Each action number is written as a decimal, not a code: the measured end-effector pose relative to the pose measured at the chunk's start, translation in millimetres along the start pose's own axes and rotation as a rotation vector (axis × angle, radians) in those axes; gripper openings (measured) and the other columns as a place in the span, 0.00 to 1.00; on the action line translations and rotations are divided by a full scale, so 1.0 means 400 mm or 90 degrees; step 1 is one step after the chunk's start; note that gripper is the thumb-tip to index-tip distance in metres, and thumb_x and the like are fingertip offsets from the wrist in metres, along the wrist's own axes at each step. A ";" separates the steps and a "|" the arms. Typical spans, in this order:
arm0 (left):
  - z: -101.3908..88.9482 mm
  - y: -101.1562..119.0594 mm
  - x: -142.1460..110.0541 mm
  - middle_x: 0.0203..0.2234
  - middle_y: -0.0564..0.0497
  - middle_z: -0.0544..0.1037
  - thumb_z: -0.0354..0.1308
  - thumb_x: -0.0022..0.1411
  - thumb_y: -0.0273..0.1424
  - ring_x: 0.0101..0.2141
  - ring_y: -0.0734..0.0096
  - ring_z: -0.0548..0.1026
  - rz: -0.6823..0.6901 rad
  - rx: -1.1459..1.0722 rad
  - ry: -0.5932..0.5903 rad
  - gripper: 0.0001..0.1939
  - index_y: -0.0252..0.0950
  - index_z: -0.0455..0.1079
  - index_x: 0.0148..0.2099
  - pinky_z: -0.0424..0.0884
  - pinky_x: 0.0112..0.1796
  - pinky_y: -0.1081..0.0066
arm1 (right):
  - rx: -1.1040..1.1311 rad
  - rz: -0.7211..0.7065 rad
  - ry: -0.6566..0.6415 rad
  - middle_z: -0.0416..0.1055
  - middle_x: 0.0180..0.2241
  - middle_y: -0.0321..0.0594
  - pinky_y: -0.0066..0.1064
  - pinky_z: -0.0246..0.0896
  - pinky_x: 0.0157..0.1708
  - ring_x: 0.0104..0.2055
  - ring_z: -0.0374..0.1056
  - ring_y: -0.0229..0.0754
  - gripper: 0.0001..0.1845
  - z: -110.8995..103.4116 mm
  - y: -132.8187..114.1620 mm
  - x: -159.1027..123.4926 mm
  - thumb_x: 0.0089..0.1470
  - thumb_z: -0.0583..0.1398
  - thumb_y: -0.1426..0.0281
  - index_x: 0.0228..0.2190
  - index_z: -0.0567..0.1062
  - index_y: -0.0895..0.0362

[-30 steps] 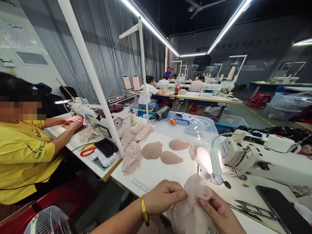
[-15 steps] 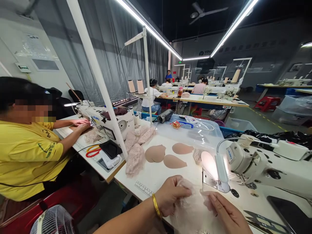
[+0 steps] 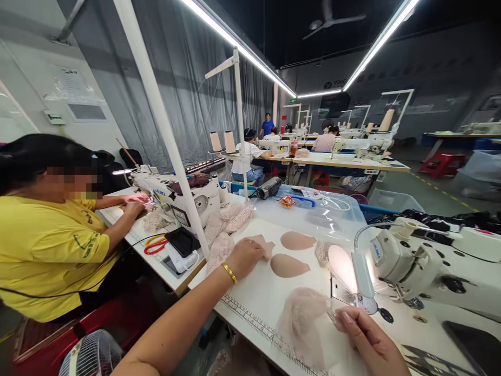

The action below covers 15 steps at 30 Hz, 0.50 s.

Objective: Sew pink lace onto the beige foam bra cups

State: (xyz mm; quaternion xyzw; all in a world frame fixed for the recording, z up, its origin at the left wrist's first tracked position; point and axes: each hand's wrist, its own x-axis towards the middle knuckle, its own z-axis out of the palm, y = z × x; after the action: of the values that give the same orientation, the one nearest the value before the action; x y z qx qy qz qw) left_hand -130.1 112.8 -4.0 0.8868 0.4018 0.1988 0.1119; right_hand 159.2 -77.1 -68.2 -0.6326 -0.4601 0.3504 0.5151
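Note:
My left hand (image 3: 246, 258), with a gold bracelet at the wrist, reaches across the table to a beige cup-shaped fabric piece (image 3: 266, 245). Its fingers close on that piece and cover part of it. Two more beige pieces, one upper (image 3: 298, 241) and one lower (image 3: 289, 265), lie flat to the right. Near the sewing machine, my right hand (image 3: 366, 334) pinches the edge of a sheer pale-pink lace fabric (image 3: 303, 318). The rest of that lace spreads over the table's front edge, across the printed ruler.
A white sewing machine (image 3: 426, 271) with a lit lamp stands right, scissors (image 3: 428, 360) before it. Lace pieces (image 3: 223, 245) are heaped left of my left hand. Behind is a clear plastic bin (image 3: 332, 209). A co-worker in yellow (image 3: 50, 235) sews at left.
My left hand has let go of the lace and moved left and away from me to the beige piece. The lace now lies lower on the table, its edge still in my right hand.

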 end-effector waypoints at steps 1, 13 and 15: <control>-0.003 0.012 0.000 0.46 0.44 0.82 0.54 0.69 0.26 0.50 0.59 0.76 0.000 -0.020 0.029 0.09 0.36 0.77 0.41 0.65 0.59 0.57 | -0.005 -0.003 0.003 0.72 0.29 0.35 0.31 0.65 0.32 0.29 0.63 0.42 0.29 -0.002 -0.007 0.000 0.56 0.60 0.37 0.34 0.80 0.50; 0.046 0.284 -0.010 0.30 0.52 0.76 0.61 0.61 0.38 0.31 0.71 0.70 -0.106 -0.448 -0.089 0.12 0.33 0.75 0.35 0.64 0.32 0.73 | 0.091 0.014 -0.001 0.71 0.26 0.35 0.36 0.68 0.42 0.36 0.73 0.47 0.35 0.000 -0.047 -0.008 0.59 0.57 0.37 0.44 0.81 0.53; 0.059 0.296 -0.006 0.30 0.52 0.77 0.60 0.60 0.36 0.32 0.70 0.71 -0.104 -0.409 -0.105 0.10 0.33 0.75 0.34 0.66 0.34 0.71 | 0.053 -0.013 -0.015 0.71 0.25 0.35 0.33 0.68 0.38 0.35 0.73 0.47 0.30 -0.002 -0.057 -0.007 0.56 0.62 0.40 0.40 0.81 0.53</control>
State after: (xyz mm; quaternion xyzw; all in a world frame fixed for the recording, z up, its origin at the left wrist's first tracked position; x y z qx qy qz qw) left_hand -41.9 32.9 16.9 0.7844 0.3778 0.2335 0.4331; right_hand 153.8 -78.9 -45.7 -0.6018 -0.4577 0.3716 0.5388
